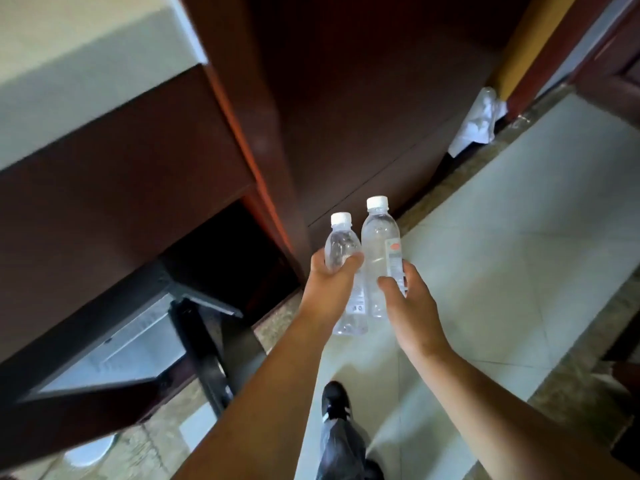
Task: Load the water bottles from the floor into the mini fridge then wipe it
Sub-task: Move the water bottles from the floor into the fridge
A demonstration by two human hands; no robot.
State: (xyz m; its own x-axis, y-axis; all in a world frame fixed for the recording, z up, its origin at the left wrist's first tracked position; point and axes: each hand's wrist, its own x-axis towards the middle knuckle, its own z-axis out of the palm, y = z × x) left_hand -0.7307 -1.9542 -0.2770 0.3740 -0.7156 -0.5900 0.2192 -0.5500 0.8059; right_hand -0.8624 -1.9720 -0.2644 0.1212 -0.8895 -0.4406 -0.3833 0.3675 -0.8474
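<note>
I hold two clear water bottles with white caps side by side, upright above the tiled floor (502, 237). My left hand (329, 285) is wrapped around the smaller bottle (341, 244). My right hand (410, 303) grips the taller bottle (379, 237), which carries a white and red label. The mini fridge (114, 344) stands at the lower left inside a dark wooden cabinet (104, 168), its black door (204, 351) swung open and the pale interior showing. Both bottles are to the right of the fridge opening.
A dark wooden panel (346, 116) rises straight ahead. A crumpled white cloth (479, 123) lies on the floor against it at the upper right. My shoe (334, 400) and trouser leg are below. A pale round object (88, 452) sits at the bottom left.
</note>
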